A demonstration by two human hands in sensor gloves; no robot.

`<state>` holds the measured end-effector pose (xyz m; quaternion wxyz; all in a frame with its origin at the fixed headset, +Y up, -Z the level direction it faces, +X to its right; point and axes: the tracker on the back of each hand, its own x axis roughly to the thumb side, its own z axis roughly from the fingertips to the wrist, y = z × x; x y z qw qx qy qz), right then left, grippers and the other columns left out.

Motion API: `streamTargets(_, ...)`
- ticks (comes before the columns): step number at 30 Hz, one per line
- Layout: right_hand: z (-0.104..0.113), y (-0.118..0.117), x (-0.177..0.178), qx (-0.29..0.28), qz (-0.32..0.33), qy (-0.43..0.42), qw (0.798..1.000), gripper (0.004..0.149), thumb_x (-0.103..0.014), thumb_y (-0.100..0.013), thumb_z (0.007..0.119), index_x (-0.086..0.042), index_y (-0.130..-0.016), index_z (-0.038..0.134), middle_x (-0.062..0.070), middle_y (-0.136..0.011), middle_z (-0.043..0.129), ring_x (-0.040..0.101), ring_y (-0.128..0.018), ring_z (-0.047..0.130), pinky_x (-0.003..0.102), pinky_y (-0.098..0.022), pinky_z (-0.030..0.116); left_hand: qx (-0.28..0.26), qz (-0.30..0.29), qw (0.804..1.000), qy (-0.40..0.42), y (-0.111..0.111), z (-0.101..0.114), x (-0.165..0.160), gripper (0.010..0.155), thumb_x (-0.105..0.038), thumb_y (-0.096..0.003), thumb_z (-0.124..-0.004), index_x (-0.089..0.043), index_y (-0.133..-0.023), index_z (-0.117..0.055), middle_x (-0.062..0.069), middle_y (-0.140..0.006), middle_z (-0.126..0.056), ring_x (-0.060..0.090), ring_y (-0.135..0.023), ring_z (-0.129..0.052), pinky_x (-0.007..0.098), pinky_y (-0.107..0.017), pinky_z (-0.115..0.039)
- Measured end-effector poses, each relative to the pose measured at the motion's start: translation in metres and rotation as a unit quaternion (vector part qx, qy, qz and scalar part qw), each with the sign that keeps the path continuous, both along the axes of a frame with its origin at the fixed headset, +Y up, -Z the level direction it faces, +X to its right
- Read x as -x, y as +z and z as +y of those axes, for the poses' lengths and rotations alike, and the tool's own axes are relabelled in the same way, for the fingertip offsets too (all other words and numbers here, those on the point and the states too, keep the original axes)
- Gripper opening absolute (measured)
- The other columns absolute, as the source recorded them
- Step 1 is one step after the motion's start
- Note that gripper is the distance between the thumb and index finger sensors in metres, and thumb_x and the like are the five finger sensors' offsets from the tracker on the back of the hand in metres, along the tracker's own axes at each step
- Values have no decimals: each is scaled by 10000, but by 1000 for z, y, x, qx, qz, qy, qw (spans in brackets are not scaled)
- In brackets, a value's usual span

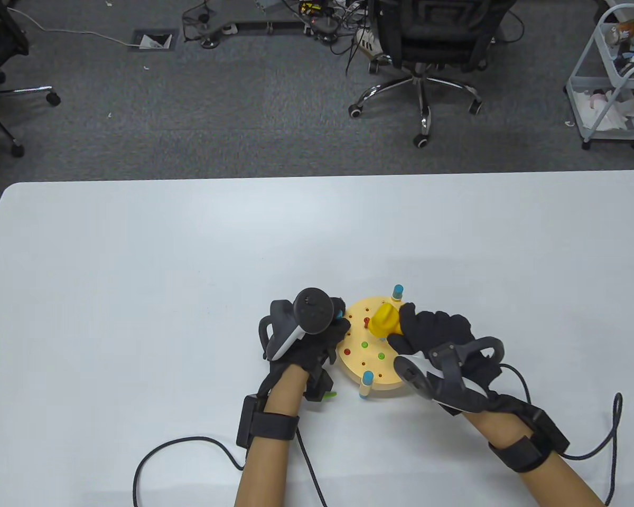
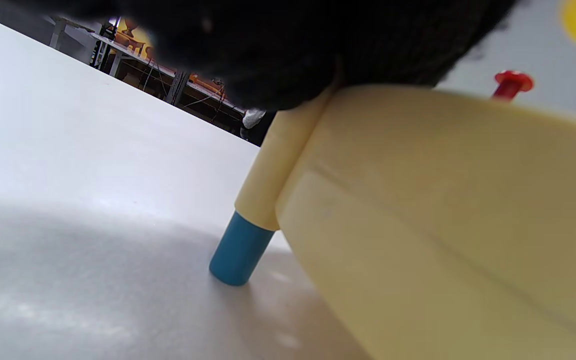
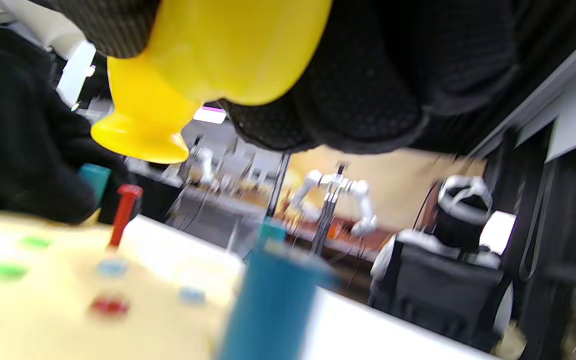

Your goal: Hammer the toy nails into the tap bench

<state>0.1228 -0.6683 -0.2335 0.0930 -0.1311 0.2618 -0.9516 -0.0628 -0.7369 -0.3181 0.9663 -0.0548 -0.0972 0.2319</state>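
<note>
A round cream tap bench (image 1: 372, 364) with blue-capped legs stands on the white table. Several red, green and blue nail heads sit flush in its top. One red nail (image 1: 366, 322) stands proud; it also shows in the right wrist view (image 3: 124, 212) and the left wrist view (image 2: 510, 84). My right hand (image 1: 428, 330) grips a yellow toy hammer (image 1: 384, 319), its head (image 3: 143, 135) just above the red nail. My left hand (image 1: 327, 338) holds the bench's left rim (image 2: 418, 200) beside a leg (image 2: 260, 200).
The white table (image 1: 137, 290) spreads wide to the left and behind the bench. Glove cables (image 1: 179, 449) trail off the near edge. An office chair (image 1: 428, 53) and a cart (image 1: 613, 79) stand on the floor beyond the table.
</note>
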Motion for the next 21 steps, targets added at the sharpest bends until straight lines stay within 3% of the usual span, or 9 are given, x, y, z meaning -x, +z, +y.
streamTargets(1,-6,-5,9,1,-3,10,1000,650,-540,-422,605,-132,-885,810,69,-546,981,204,-359,985,406,-397,837,-1,0,1000,0,0,0,0,546,-387,-368,-841,-192,-871,-753,73,-484,-946,115,-182,-907,332,-172,-802)
streamTargets(3,-22,-14,23,91,-57,118,987,654,-548,-418,594,-140,-883,807,48,-532,988,184,-341,992,384,-387,849,-1,0,1000,2,0,0,0,547,-387,-369,-840,-191,-872,-752,74,-485,-945,115,-181,-907,332,-171,-802)
streamTargets(4,-23,-14,25,83,-64,140,985,660,-551,-416,574,-144,-886,798,29,-532,989,170,-339,996,374,-388,858,-2,0,1000,3,0,0,0,547,-386,-369,-840,-189,-872,-752,75,-484,-946,117,-180,-907,333,-170,-802)
streamTargets(9,-11,-8,20,-7,-33,59,998,654,-534,-426,602,-112,-873,824,68,-516,992,199,-319,990,401,-369,847,-3,0,1000,2,1,-1,0,546,-389,-371,-835,-191,-873,-750,74,-485,-946,116,-181,-906,332,-171,-802)
streamTargets(12,-25,-11,25,84,-100,158,979,662,-564,-430,548,-158,-897,782,8,-546,980,143,-352,997,354,-394,862,-2,0,1000,1,0,-1,0,553,-391,-365,-836,-192,-874,-748,73,-486,-945,116,-182,-907,333,-172,-802)
streamTargets(15,-22,-10,21,4,-46,80,996,653,-540,-425,591,-126,-875,822,56,-518,993,189,-323,993,394,-372,852,-1,-1,1000,3,0,-1,0,553,-392,-366,-835,-192,-874,-749,73,-486,-946,117,-183,-907,333,-172,-802)
streamTargets(17,-28,-19,24,107,-55,127,985,659,-530,-435,582,-102,-879,814,58,-520,994,188,-322,998,394,-366,857,0,-1,1000,5,0,-1,1,554,-393,-366,-836,-193,-875,-747,75,-487,-945,119,-183,-907,334,-173,-801)
streamTargets(18,-25,-12,22,91,-92,129,983,661,-559,-430,551,-156,-897,786,17,-546,981,153,-354,995,364,-398,857,0,-1,1000,6,0,-2,1,554,-394,-366,-835,-194,-875,-747,76,-488,-945,119,-184,-907,334,-174,-801)
streamTargets(21,-11,-9,12,34,-39,53,997,656,-551,-424,576,-144,-883,806,42,-533,985,176,-343,992,385,-387,852,0,0,1000,7,1,-3,1,560,-399,-374,-824,-191,-884,-727,80,-510,-943,124,-202,-914,336,-186,-802)
